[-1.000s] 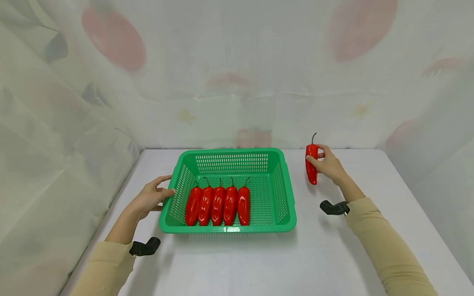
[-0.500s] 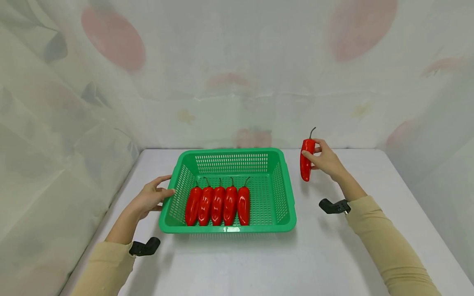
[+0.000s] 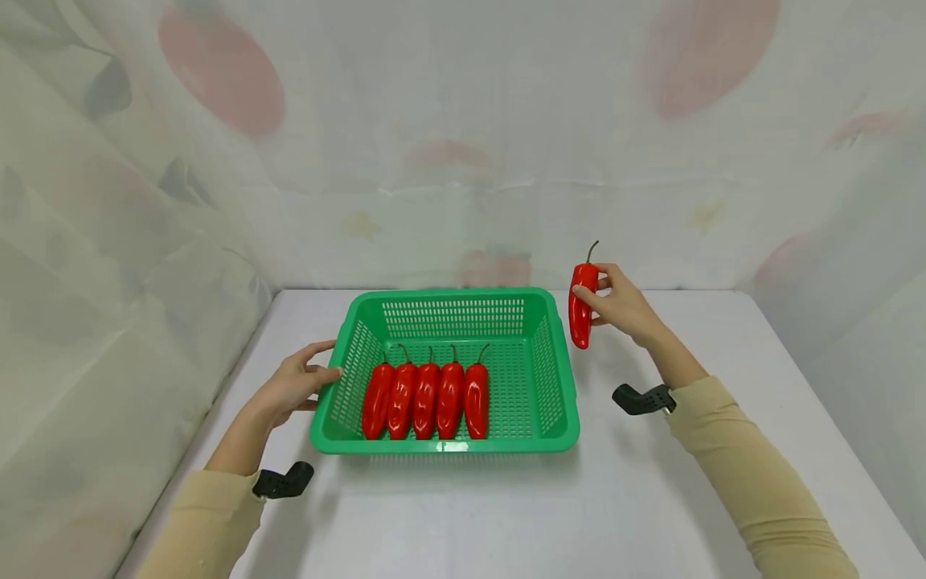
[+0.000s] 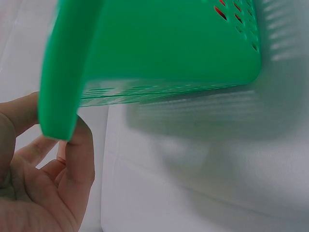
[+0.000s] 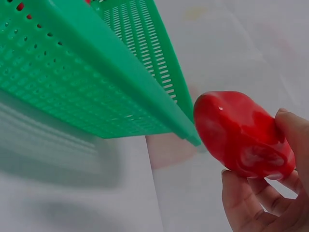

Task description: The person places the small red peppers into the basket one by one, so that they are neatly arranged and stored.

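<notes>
A green plastic basket (image 3: pixel 444 446) stands on the table, with several red chili peppers (image 3: pixel 425 402) lying side by side in its left and middle part, stems toward the back. My left hand (image 3: pixel 292 382) grips the basket's left rim; the left wrist view shows thumb and fingers of that hand (image 4: pixel 53 179) round the rim (image 4: pixel 60 101). Beside the basket's right back corner, my right hand (image 3: pixel 624 304) pinches another red chili pepper (image 3: pixel 581 310), upright with its stem up and raised above the table. In the right wrist view this pepper (image 5: pixel 241 135) sits between thumb and fingers.
The white table (image 3: pixel 463 515) runs back to a pale printed curtain (image 3: pixel 463 217). A second sheet (image 3: pixel 108 322) hangs along the left side. The basket's right part shows its bare slotted floor (image 3: pixel 510 394).
My right hand has carried the pepper leftward and slightly up, closer to the basket's right back corner. The left hand, the basket and the peppers in it stay in place.
</notes>
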Demonstrator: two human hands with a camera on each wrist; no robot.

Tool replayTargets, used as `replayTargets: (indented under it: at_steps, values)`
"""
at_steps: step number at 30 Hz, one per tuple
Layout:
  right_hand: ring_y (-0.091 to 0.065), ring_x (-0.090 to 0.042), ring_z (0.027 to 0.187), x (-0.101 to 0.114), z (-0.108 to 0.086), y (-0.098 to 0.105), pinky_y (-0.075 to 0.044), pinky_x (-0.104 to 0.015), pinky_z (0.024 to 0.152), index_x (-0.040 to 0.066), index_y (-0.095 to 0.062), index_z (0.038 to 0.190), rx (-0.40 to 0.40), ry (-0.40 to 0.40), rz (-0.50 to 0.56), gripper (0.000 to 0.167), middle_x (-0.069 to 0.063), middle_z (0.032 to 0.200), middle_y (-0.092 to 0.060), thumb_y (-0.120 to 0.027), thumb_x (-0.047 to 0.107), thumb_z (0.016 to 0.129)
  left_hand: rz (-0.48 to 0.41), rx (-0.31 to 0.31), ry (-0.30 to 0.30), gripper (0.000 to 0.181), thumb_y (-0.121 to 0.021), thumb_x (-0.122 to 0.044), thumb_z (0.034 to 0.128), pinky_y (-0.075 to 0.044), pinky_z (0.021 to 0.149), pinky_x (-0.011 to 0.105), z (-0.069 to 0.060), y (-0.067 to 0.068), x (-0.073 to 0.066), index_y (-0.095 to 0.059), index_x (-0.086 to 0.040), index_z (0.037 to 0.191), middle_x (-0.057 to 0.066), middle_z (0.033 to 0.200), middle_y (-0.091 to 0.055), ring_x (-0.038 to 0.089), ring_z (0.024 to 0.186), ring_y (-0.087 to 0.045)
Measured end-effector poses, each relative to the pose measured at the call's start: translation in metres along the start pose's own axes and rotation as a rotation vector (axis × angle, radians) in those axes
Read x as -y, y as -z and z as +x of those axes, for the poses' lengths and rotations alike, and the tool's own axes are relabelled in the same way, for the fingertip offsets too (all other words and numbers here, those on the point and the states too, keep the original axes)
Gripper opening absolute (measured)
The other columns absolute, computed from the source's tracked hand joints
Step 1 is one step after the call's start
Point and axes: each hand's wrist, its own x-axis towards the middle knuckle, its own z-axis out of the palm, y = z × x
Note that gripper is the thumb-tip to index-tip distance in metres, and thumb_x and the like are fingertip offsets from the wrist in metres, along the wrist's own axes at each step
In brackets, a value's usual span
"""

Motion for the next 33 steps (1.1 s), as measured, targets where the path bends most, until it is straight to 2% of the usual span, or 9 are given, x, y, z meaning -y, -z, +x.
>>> replayTargets:
  at_steps: [8,15,23,33]
  values:
    - [-0.055,-0.037,0.098,0.008,0.003,-0.007,-0.054,-0.045,0.072,0.005,-0.022,0.141,0.016,0.037,0.009,0.069,-0.023,0.123,-0.041,-0.057,0.036,0.09,0.002,0.0,-0.003,0.069,-0.056,-0.023,0.0921,-0.055,0.073,0.041,0.0,0.0,0.0,-0.016,-0.018,0.148,0.023,0.116,-0.053,0.022,0.084,-0.064]
    - [-0.055,-0.036,0.099,0.018,0.005,-0.015,-0.056,-0.039,0.068,0.006,-0.023,0.141,0.037,0.057,0.004,0.069,-0.022,0.122,-0.042,-0.057,0.036,0.09,0.001,0.002,0.0,0.069,-0.056,-0.024,0.0923,-0.055,0.073,0.042,0.001,0.0,0.0,-0.016,-0.018,0.148,0.024,0.117,-0.052,0.021,0.084,-0.064]
    - [-0.057,-0.034,0.095,0.028,0.006,-0.023,-0.056,-0.039,0.066,0.006,-0.026,0.138,0.071,0.074,0.007,0.065,-0.021,0.119,-0.043,-0.058,0.036,0.09,-0.004,0.004,-0.001,0.069,-0.056,-0.023,0.0922,-0.054,0.076,0.045,0.001,0.0,0.001,-0.016,-0.018,0.148,0.024,0.118,-0.052,0.022,0.085,-0.063]
    - [-0.057,-0.034,0.096,0.04,0.006,-0.033,-0.056,-0.04,0.066,0.006,-0.026,0.138,0.121,0.057,0.01,0.064,-0.02,0.119,-0.043,-0.059,0.032,0.09,-0.003,-0.001,-0.011,0.067,-0.055,-0.022,0.0925,-0.055,0.073,0.043,0.002,0.0,0.002,-0.017,-0.017,0.148,0.024,0.117,-0.052,0.022,0.083,-0.064]
